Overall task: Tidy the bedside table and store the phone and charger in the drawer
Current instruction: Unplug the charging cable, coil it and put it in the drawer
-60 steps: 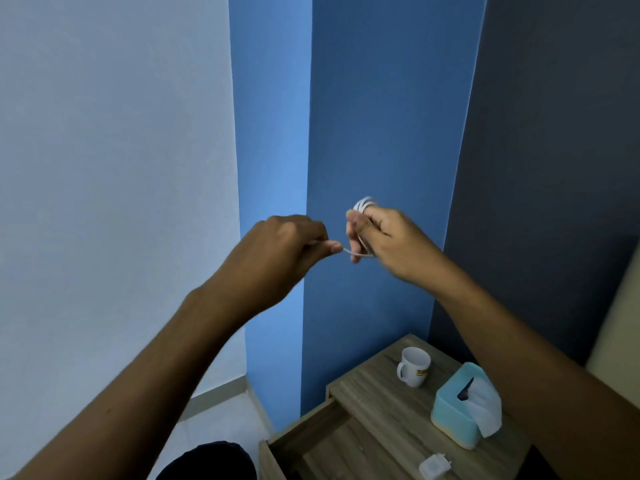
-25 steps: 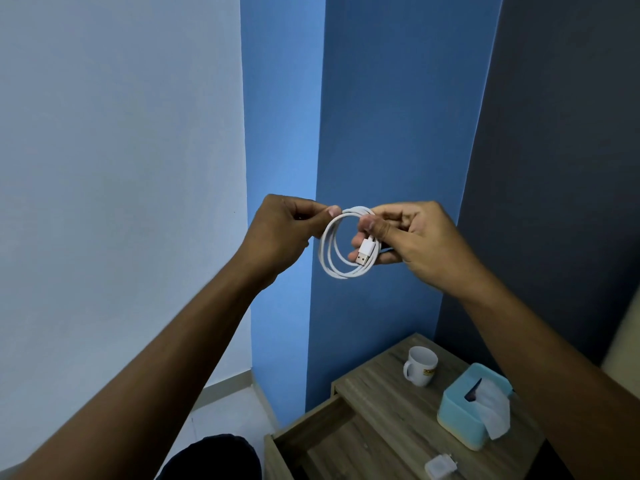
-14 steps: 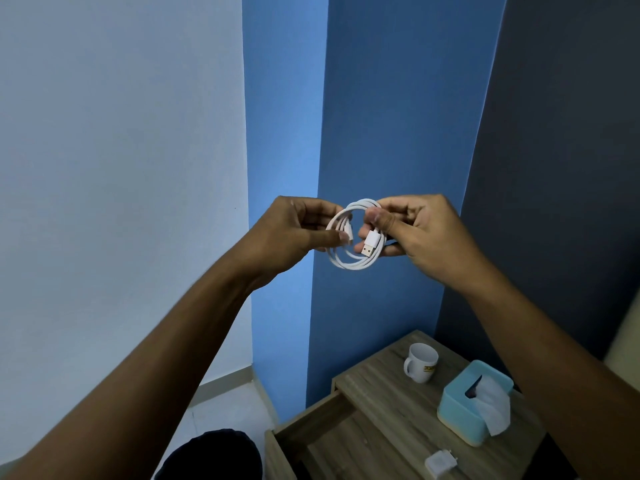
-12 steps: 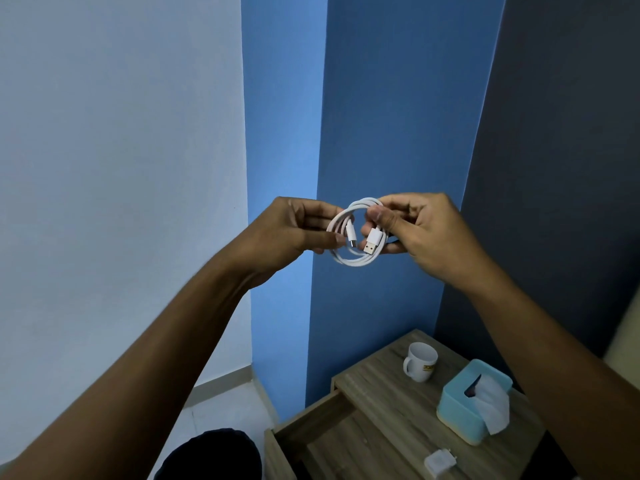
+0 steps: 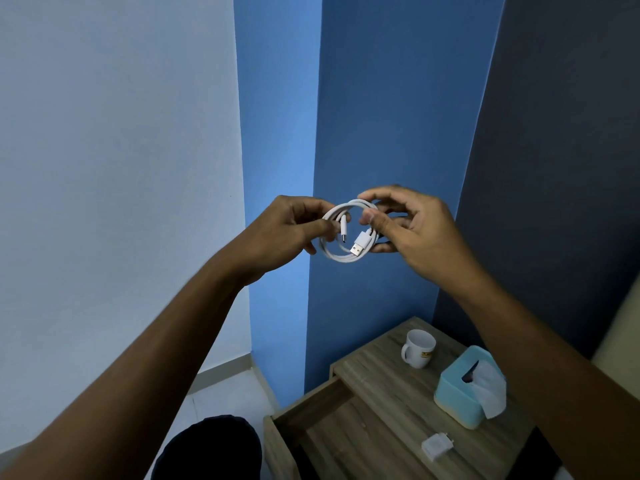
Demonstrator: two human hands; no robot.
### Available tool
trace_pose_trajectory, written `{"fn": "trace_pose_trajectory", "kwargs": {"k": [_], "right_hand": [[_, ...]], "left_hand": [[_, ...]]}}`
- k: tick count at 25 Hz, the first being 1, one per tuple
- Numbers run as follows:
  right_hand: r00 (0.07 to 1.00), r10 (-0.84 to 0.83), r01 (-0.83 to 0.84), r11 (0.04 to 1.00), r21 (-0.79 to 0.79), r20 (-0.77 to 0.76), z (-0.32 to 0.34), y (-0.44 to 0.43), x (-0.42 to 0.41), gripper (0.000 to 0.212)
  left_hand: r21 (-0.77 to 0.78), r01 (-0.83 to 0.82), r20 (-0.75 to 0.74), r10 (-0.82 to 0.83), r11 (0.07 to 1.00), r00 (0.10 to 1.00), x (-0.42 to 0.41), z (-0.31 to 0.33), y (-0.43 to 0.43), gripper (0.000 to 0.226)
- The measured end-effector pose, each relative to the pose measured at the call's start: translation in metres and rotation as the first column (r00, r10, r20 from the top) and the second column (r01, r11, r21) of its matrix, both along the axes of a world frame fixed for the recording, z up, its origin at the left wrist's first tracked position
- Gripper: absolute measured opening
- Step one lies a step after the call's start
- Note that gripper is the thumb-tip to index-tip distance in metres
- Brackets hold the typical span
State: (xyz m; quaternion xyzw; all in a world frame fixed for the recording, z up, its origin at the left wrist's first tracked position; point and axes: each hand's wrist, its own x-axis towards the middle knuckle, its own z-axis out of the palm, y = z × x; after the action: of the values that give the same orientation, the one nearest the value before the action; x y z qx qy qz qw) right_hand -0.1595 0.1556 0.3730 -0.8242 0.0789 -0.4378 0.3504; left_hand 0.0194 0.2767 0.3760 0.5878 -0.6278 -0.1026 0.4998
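A white charger cable point(image 5: 341, 255) is coiled into a small loop, held up at chest height in front of the blue wall. My left hand point(image 5: 280, 230) pinches the loop's left side near the small plug end. My right hand point(image 5: 412, 233) holds the right side with thumb and fingers, the USB plug hanging just below the thumb. Below, the wooden bedside table point(image 5: 388, 393) has its drawer point(image 5: 311, 407) pulled out. A white charger adapter point(image 5: 437, 446) lies on the tabletop near its front edge. No phone is in view.
A white mug point(image 5: 418, 347) stands at the back of the tabletop and a light blue tissue box point(image 5: 460, 389) sits to its right. Walls close in on the left and behind the table. My dark-clothed knee point(image 5: 211, 445) is left of the drawer.
The cable went from a stretched strand to a coiled loop held between both hands. In the last half second my right fingers have spread a little on the coil.
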Motion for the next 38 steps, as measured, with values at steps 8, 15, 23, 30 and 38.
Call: {"fn": "trace_pose_trajectory", "kwargs": {"k": [8, 15, 23, 30, 38], "right_hand": [[0.98, 0.08, -0.053, 0.987, 0.15, -0.18, -0.033, -0.026, 0.007, 0.028], [0.955, 0.022, 0.038, 0.98, 0.197, -0.295, -0.094, -0.056, 0.023, 0.021], [0.935, -0.034, 0.187, 0.893, 0.409, -0.353, -0.203, -0.101, 0.034, 0.015], [0.866, -0.027, 0.38, 0.683, 0.623, -0.499, -0.358, -0.113, 0.031, 0.019], [0.588, 0.129, 0.548, 0.663, 0.51, -0.799, -0.548, -0.078, 0.015, 0.015]], "left_hand": [[0.124, 0.124, 0.079, -0.134, 0.985, 0.988, 0.021, -0.035, -0.027, 0.021], [0.155, 0.103, 0.104, -0.12, 0.983, 0.987, 0.032, -0.102, -0.074, 0.02], [0.242, 0.022, 0.036, -0.032, 0.97, 0.999, 0.044, -0.213, -0.127, 0.032], [0.392, -0.27, 0.347, 0.131, 0.879, 0.929, 0.073, -0.403, -0.146, 0.051], [0.589, -0.346, 0.533, -0.03, 0.73, 0.846, 0.1, -0.529, -0.113, 0.081]]}}
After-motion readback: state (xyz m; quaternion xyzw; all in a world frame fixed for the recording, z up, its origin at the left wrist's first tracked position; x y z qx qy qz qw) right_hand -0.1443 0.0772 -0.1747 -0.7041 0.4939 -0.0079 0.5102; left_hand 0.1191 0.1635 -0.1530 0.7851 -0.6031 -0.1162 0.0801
